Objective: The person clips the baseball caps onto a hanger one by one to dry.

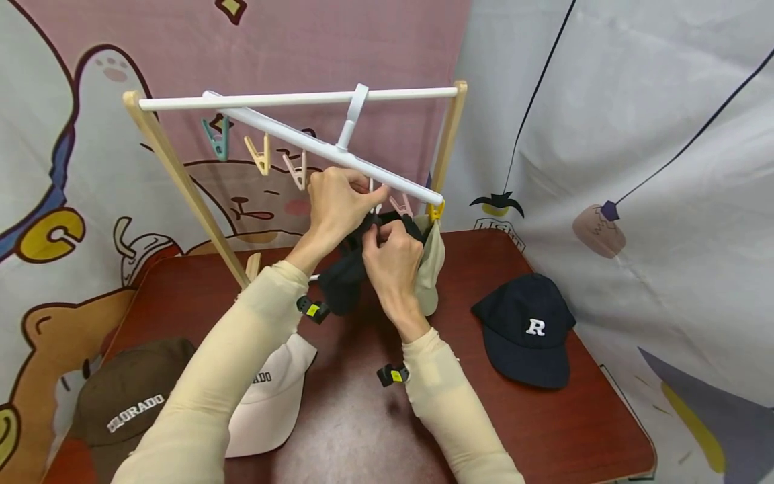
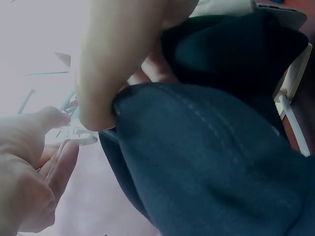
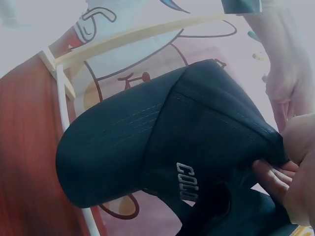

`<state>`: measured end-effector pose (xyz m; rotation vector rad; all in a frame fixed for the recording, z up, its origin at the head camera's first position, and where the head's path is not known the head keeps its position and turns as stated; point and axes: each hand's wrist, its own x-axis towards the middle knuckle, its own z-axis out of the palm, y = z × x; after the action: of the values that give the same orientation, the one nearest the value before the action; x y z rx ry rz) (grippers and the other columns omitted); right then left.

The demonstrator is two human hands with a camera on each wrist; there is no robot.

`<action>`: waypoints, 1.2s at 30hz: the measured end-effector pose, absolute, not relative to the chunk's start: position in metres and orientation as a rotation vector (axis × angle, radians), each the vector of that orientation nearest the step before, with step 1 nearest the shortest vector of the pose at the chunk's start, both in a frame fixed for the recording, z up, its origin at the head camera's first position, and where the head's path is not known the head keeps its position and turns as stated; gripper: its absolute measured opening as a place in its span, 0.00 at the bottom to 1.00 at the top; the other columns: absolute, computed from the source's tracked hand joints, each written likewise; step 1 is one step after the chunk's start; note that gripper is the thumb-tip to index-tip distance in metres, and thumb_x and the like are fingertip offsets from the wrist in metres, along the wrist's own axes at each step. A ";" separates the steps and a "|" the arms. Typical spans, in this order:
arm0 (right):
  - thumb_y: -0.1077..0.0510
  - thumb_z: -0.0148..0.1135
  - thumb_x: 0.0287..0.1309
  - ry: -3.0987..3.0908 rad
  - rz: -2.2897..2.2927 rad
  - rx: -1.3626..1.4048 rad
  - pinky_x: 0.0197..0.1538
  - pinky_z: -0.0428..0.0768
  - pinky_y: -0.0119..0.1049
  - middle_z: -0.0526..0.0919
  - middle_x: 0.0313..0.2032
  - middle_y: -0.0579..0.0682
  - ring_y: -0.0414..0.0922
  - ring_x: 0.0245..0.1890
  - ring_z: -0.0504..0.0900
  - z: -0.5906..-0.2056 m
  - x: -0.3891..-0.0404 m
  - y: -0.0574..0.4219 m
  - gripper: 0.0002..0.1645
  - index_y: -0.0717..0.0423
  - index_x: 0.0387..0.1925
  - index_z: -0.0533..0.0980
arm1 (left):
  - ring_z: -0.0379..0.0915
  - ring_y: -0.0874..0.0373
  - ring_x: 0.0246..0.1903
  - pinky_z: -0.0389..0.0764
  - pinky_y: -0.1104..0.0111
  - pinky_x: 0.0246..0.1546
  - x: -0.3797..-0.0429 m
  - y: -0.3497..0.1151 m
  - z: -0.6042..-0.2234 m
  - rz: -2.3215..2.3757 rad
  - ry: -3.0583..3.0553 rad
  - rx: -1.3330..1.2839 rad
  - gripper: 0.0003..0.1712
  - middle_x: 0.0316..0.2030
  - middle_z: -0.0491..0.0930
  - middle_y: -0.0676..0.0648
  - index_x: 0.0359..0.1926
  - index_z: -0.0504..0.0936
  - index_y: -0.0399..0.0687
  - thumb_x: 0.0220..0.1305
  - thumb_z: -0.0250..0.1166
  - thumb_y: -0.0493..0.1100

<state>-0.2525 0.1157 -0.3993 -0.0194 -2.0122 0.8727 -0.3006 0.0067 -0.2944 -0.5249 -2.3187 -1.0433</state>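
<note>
Left hand (image 1: 340,202): thumb and fingers nearly meeting, pinching a white clip (image 2: 86,139) under the hanger.
Right hand (image 1: 396,265): fingers curled in, gripping the dark cap (image 1: 341,289) by its edge, just below the left hand.
Dark cap: held up beneath the hanger's lower half, over the back part of the table (image 1: 351,403), with pale letters beginning "COLO" on its front; whether the white clip touches its cloth is hard to tell behind the fingers.
Hanger (image 1: 326,149): white, hooked over the rack's rod (image 1: 290,99), tilted, right end low.
Clips left of the hands: a teal clip (image 1: 221,142), a pale yellow clip (image 1: 260,160) and a pink clip (image 1: 296,171), all hanging from the bar.
Right end of hanger: a bright yellow clip (image 1: 436,212) carries a beige cap (image 1: 429,269), just beside the dark one.
Navy cap (image 1: 526,336): on the table near its right edge, white "R" on the front.
Brown cap (image 1: 133,383): along the table's left edge, lettered "COLORADO".
Pale cap (image 1: 266,417): right of the brown one, partly behind the left sleeve.
</note>
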 end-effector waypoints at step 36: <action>0.61 0.72 0.67 -2.036 0.741 0.036 0.30 0.82 0.55 0.83 0.19 0.57 0.58 0.20 0.84 -0.357 -0.246 0.117 0.15 0.60 0.25 0.79 | 0.92 0.50 0.35 0.80 0.60 0.38 -0.301 0.017 -0.303 -1.212 -2.245 -0.474 0.14 0.31 0.96 0.49 0.32 0.99 0.50 0.63 0.84 0.55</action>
<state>-0.2463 0.1165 -0.3568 0.0358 -2.0360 0.7410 -0.3010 0.0165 -0.3031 -0.4737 -2.2449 -1.2117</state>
